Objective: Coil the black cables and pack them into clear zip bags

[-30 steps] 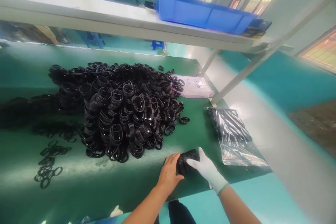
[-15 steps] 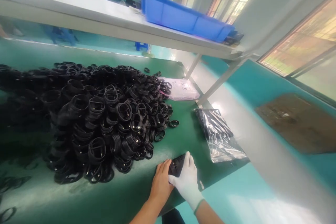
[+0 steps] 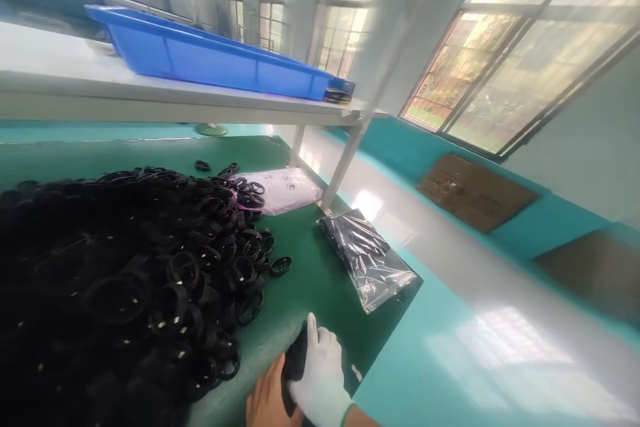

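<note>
- Near the head view's bottom edge, the bare left hand [image 3: 271, 397] and white-gloved right hand [image 3: 323, 373] have their grip closed around a stack of black rings [image 3: 296, 357].
- It sits over the green counter [image 3: 310, 273], right of a large black ring heap [image 3: 150, 267], near a clear plastic bag [image 3: 365, 260].

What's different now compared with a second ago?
The camera view has swung to the right, bringing more of the windows in. The gloved right hand has come further over the bunch of black bands, hiding more of it. The bare left hand stays on its other side; neither has let go. The big black pile, clear bag and blue bin look unmoved.
</note>
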`<state>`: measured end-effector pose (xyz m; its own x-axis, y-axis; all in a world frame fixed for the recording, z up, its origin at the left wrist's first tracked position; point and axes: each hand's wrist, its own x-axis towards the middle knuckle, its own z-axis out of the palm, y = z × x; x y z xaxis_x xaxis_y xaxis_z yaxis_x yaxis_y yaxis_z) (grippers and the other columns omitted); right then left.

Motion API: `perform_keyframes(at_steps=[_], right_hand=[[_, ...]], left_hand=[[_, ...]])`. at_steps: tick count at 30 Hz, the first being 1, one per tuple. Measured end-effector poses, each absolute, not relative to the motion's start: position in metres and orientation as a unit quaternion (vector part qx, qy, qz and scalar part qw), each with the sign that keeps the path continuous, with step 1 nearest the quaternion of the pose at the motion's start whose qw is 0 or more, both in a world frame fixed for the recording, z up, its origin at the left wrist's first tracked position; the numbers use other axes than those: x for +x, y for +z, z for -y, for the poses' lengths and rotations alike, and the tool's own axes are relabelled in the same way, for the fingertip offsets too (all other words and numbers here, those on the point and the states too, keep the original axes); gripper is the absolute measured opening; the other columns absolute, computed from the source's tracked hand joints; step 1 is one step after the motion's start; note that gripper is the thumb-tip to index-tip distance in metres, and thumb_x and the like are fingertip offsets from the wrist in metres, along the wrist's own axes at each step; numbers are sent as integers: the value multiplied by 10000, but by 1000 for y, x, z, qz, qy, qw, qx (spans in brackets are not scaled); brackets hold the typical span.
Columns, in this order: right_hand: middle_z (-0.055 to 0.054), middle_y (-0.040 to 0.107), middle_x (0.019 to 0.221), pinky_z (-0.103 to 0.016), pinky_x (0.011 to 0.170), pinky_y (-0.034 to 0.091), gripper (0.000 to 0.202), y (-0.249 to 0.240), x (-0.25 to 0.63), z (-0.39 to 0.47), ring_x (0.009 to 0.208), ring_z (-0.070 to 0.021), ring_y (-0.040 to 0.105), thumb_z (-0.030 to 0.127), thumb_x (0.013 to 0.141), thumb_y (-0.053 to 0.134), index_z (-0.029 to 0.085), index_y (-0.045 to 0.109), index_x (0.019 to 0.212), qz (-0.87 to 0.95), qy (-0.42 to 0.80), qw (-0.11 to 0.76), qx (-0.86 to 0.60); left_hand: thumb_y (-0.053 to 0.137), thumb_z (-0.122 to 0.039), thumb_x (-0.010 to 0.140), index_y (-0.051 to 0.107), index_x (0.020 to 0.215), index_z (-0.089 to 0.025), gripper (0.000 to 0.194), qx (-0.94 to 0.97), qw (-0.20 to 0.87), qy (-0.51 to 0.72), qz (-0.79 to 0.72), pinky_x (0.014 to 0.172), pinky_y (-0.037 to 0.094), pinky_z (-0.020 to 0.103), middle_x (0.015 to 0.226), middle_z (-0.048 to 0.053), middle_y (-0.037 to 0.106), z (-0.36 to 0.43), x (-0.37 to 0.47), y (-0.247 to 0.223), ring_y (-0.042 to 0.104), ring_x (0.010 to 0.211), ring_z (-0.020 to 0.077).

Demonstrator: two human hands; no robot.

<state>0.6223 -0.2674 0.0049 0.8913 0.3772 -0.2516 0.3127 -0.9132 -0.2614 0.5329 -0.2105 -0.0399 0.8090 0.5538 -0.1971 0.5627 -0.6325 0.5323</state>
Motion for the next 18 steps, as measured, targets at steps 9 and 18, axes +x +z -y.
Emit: perform_keyframes(at_steps=[9, 18], right_hand=[[-135, 532, 1204, -379, 918, 411, 954, 59, 688, 369, 1119, -272, 501, 316, 534, 617, 106, 234, 1382, -17, 336, 441, -832], [-120, 540, 1242, -412, 967, 379, 788, 39, 781, 536, 1204, -326, 431, 548, 486, 695, 188, 526, 1165, -96, 287, 730, -613]], left_hand=[[583, -335, 686, 389, 1319, -294, 662, 910, 382, -29, -158, 958, 347, 418, 1325, 22, 475, 246, 606, 45, 404, 1209, 277], [589, -228, 703, 485, 1218, -213, 526, 959, 264, 50, -91, 1001, 270, 455, 1271, 85, 481, 359, 793, 19, 363, 1198, 295]])
